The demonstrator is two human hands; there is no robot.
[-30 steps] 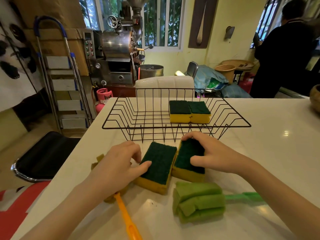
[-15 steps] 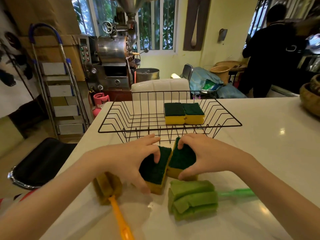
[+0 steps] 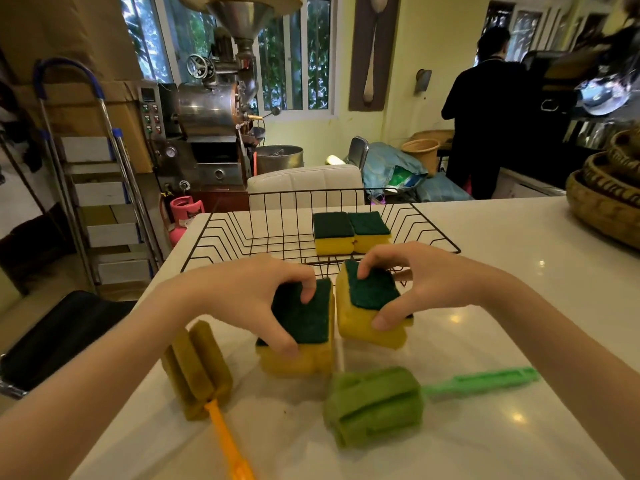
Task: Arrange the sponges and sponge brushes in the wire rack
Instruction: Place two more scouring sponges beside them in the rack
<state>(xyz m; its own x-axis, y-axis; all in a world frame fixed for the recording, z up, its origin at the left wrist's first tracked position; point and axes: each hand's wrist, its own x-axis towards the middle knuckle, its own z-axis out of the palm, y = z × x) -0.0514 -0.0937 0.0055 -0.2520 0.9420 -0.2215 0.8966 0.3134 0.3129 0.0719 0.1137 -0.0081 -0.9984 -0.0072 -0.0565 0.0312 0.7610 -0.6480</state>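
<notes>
Left hand (image 3: 256,299) pinches one yellow/green sponge (image 3: 301,327), thumb on near edge, fingers over scrub pad. Right hand (image 3: 426,285) pinches a second sponge (image 3: 370,306) likewise, tilted, at the wire rack (image 3: 221,237) front rim. Likely both go in w/ the two sponges (image 3: 351,232) already inside. Orange sponge brush (image 3: 201,372) & green sponge brush (image 3: 375,403) lie on tabletop (image 3: 519,271), not yet racked.

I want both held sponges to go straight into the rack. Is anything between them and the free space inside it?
Nothing visible blocks them. The left hand and right hand each grip a sponge just short of the wire rack; only its low near rim lies ahead. The two sponges inside sit back right, leaving the left side free.
</notes>
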